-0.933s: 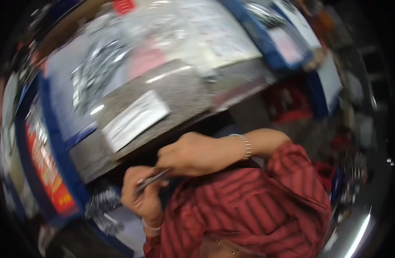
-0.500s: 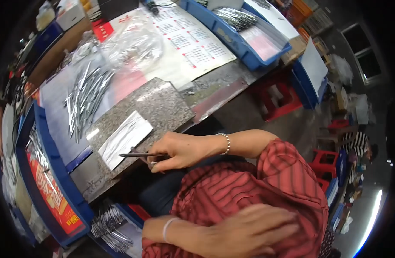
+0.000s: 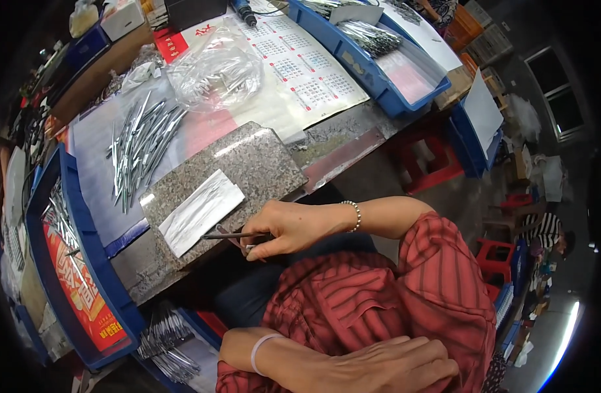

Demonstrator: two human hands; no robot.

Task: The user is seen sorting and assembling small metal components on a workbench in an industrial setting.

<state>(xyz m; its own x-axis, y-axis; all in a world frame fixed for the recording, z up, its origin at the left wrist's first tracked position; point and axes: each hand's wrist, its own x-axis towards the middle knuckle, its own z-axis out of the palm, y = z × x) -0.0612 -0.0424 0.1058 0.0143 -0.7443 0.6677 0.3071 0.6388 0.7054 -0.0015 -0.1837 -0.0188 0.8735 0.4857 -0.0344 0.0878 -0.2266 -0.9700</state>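
Observation:
My right hand [image 3: 277, 230], with a beaded bracelet at the wrist, is closed on a thin dark pointed tool [image 3: 238, 234]. The tool's tip points left, over the near edge of a folded white paper pad [image 3: 205, 209] with grey streaks. That pad lies on a speckled stone slab [image 3: 248, 157] at the table's near edge. My left hand [image 3: 395, 367], a pale band at its wrist, rests with fingers stretched out on my red striped shirt [image 3: 353, 295] and holds nothing. Beyond the slab spreads a pile of slender silver metal pieces [image 3: 143, 147].
A blue tray [image 3: 84, 229] at the left holds metal pieces and a red printed packet. Another blue tray [image 3: 372, 72] stands at the far right. A clear plastic bag [image 3: 215, 69] lies on a calendar sheet [image 3: 300, 72]. Below are more metal pieces [image 3: 166, 347] and a red stool [image 3: 428, 160].
My left hand, blurred by motion before, now lies still on the shirt. My right hand keeps its hold on the dark tool. The whole view has shifted a little.

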